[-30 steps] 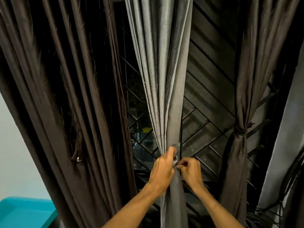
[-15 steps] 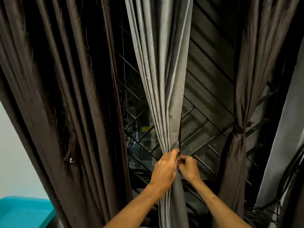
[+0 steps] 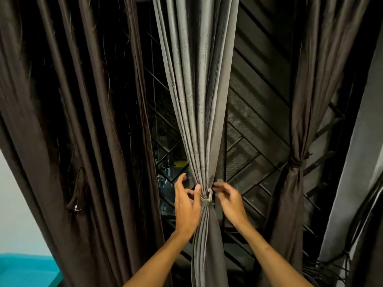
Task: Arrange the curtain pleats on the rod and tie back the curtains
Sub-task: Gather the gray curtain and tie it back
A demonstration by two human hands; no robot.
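Tieback [image 3: 207, 203] cinched the grey curtain [image 3: 199, 100]; we found left hand [image 3: 186, 210] and right hand [image 3: 231, 201] flanking it, fingers spread, gripping nothing; left thumb touched the fabric.

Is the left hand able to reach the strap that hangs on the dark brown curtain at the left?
Probably yes. The left hand is open and holds nothing, and the strap hangs on the front of the dark brown curtain, with nothing between them.
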